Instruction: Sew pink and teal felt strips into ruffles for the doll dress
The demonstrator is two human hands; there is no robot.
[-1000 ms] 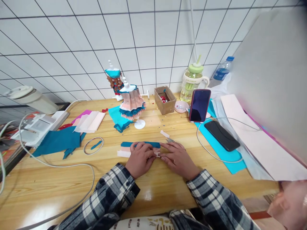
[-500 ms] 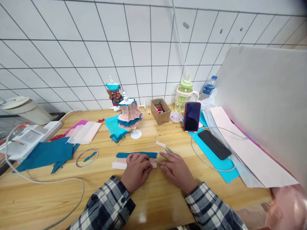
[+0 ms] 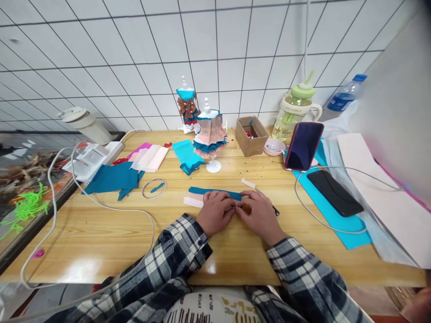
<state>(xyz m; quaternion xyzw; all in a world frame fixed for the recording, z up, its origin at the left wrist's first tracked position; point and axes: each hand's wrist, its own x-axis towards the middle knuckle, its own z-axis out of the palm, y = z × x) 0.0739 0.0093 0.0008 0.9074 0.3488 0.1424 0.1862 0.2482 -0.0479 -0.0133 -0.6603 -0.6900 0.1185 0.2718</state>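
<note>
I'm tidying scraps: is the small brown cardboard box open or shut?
Open: the small brown cardboard box is uncovered on top, and small red pieces show inside.

Plaid sleeves (image 3: 178,242) were navy-black and white, dark button (image 3: 200,242) at the left cuff. Pale top (image 3: 202,307) had dark and mustard print.

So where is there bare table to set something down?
Bare tabletop shows between the left sleeve and right sleeve, and between the right sleeve and the turquoise sheet. Crowded: the strips at the left hand and right hand, and the back, by dressed mannequins, cardboard box and propped phone.
</note>
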